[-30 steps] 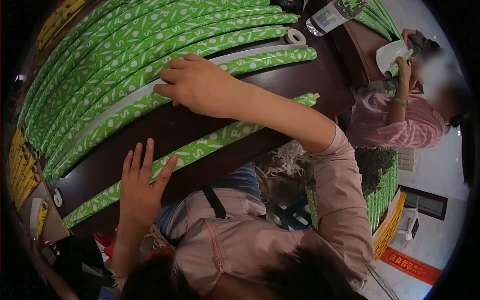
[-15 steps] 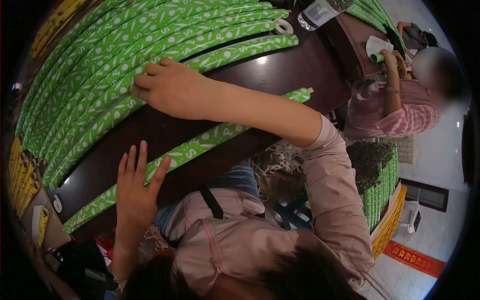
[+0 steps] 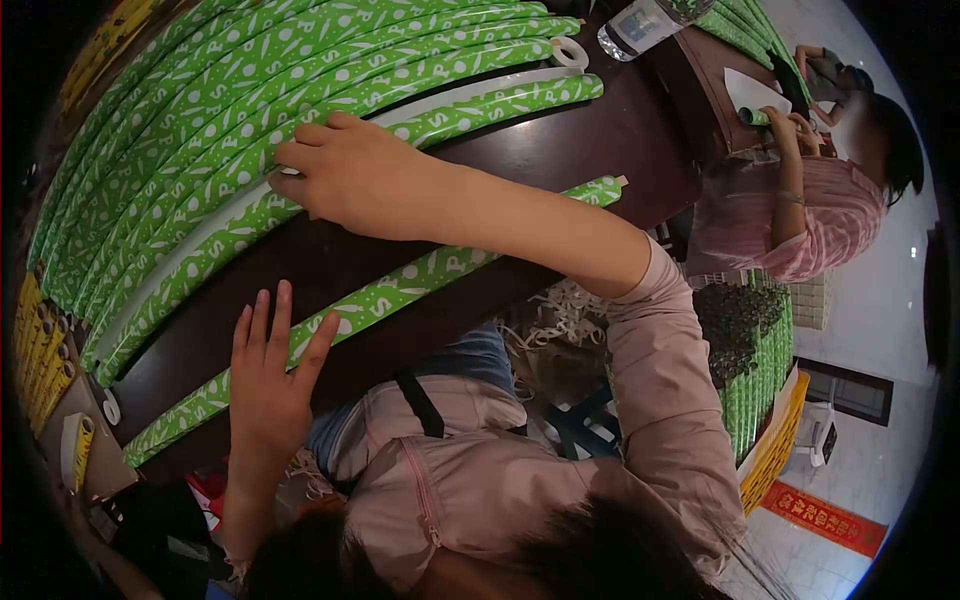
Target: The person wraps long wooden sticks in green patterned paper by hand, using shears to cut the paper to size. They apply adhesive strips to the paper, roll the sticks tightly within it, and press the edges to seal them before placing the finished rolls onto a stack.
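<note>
White "S", "P" on green rolls (image 3: 400, 285)

Your dark brown table (image 3: 560, 150), a bank of green patterned rolls (image 3: 230, 90) along its far edge, one green roll (image 3: 400, 285) lying along the near edge, a tape ring (image 3: 568, 52) and a plastic bottle (image 3: 645, 22) at its far right corner, another tape ring (image 3: 111, 409) at the left end

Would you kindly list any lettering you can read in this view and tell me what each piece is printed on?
"S" and "P": white letters repeated along the green wrapped rolls, including the near roll under the left hand.
Red banner on the floor: gold characters, too blurred to read.
Bottle label: too small to read.
</note>
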A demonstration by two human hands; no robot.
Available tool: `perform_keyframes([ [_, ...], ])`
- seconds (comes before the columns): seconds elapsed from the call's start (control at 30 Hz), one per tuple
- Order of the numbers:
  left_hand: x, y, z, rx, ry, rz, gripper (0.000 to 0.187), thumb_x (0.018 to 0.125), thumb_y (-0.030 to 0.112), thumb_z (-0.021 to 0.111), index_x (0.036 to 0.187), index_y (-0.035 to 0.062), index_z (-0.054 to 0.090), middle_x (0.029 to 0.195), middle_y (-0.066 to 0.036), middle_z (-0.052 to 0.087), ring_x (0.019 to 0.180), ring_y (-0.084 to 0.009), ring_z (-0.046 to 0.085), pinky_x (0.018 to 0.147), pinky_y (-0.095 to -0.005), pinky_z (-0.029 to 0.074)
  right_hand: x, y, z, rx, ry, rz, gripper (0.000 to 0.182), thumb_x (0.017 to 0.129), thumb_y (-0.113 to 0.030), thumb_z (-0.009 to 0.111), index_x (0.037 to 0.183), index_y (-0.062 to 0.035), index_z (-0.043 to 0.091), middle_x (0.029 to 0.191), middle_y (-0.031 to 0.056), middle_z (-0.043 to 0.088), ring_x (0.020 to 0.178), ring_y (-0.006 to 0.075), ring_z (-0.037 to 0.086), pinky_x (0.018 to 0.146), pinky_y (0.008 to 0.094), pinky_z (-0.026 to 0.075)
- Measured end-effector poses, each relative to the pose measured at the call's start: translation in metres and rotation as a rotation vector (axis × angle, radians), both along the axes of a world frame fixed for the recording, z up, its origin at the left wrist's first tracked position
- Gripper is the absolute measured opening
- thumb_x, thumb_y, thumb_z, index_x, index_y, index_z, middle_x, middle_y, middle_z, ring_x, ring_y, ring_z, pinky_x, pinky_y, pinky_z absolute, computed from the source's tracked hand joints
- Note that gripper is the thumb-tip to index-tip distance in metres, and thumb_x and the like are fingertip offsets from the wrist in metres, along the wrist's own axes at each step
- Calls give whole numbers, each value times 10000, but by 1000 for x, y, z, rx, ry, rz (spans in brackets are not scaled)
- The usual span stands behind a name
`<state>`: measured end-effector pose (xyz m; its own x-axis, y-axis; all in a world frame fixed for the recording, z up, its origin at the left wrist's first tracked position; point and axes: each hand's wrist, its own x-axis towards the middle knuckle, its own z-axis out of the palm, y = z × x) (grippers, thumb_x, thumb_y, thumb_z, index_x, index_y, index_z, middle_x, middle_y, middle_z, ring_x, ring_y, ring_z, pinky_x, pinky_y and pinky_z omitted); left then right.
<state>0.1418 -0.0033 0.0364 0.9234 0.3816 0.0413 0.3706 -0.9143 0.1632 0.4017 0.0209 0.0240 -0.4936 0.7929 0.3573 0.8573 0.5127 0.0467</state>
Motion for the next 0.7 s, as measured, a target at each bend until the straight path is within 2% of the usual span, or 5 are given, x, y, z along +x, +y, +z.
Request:
perform_keyframes([
  [0.43,0,0,1,-30,19,-3,542,872,1,479,1375,186,555,1505,-236,362,1346,-440,395,1101,-549,312,3,-3,5,-102,50,-27,586,714,-284,783,1237,-80,614,1104,57,582,1081,223,565,907,373,451],
  [0.7,0,0,1,2,25,-6,534,879,11,482,1380,186,549,1511,-236,355,1341,-445,400,1105,-568,293,13,-9,12,-113,76,-61,619,699,-309,802,1237,-79,602,1123,57,593,1080,231,571,923,370,447],
])
